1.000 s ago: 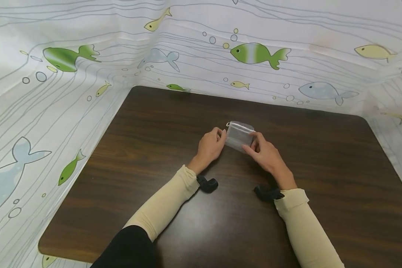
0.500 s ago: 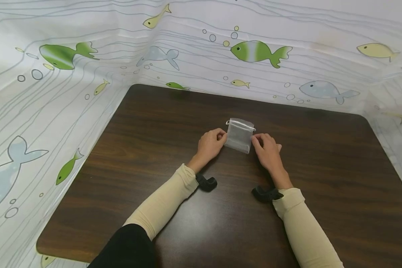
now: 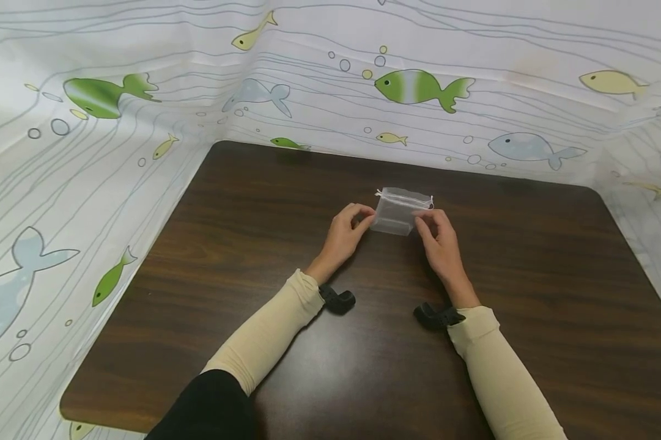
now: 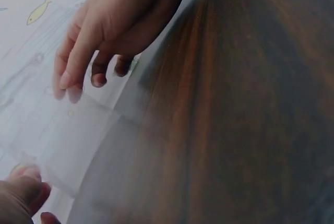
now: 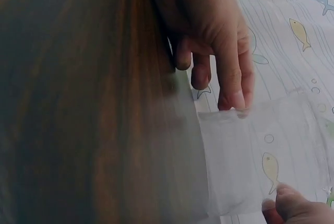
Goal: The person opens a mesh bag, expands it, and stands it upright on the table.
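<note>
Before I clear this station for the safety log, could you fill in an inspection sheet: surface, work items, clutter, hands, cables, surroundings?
Surface: dark wood-grain table, with a glare patch toward the near side.
Work items: one sheer pouch with a white cord near its top; whether it touches the table is hard to tell.
Clutter: nothing seen.
Left hand: thumb and forefinger pinch the pouch's left edge.
Right hand: thumb and forefinger pinch its right edge.
Cables: nothing seen; a black device sits at each wrist.
Surroundings: white sheeting printed with fish, bubbles and wavy lines, behind the table and on both sides.
</note>
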Motion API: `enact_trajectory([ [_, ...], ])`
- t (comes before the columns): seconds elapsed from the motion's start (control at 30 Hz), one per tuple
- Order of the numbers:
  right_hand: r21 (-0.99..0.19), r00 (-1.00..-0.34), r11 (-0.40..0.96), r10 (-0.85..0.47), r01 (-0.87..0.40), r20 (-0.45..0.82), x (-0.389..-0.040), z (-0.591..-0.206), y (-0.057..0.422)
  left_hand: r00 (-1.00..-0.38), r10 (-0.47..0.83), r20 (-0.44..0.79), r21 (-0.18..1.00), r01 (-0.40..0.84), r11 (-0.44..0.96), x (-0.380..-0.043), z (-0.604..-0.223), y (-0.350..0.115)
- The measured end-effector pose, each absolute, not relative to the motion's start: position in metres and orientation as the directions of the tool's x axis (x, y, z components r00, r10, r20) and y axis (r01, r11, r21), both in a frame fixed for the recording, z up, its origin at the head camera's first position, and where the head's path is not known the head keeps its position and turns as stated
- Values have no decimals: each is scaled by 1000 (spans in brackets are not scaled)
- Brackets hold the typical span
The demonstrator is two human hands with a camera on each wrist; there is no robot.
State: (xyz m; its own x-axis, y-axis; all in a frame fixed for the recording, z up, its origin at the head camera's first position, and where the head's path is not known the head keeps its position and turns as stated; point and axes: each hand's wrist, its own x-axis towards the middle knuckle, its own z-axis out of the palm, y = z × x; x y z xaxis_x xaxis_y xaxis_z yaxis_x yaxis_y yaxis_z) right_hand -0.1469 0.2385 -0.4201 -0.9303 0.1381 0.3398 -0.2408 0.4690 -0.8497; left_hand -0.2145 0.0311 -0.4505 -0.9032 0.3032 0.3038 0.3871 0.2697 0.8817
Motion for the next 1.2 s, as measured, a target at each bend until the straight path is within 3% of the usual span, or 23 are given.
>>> enact_trajectory([
  [0.57,-845,-948,486,92,-223,303,-140,-420,238,-887,384,255,861,389,327,-211,-452,22],
  [0.83,-885,-964,447,156,-128,217,-151,-438,249,-892,417,175,849,351,394,-210,-449,20],
  [1.03,-873,-987,469,24,-132,162,-156,-448,258,-909,376,177,878,319,358,-213,-448,21],
  [1.2,-787,-985,593,-107,-170,132,-155,-449,260,-942,296,158,896,262,358,-214,-447,23],
])
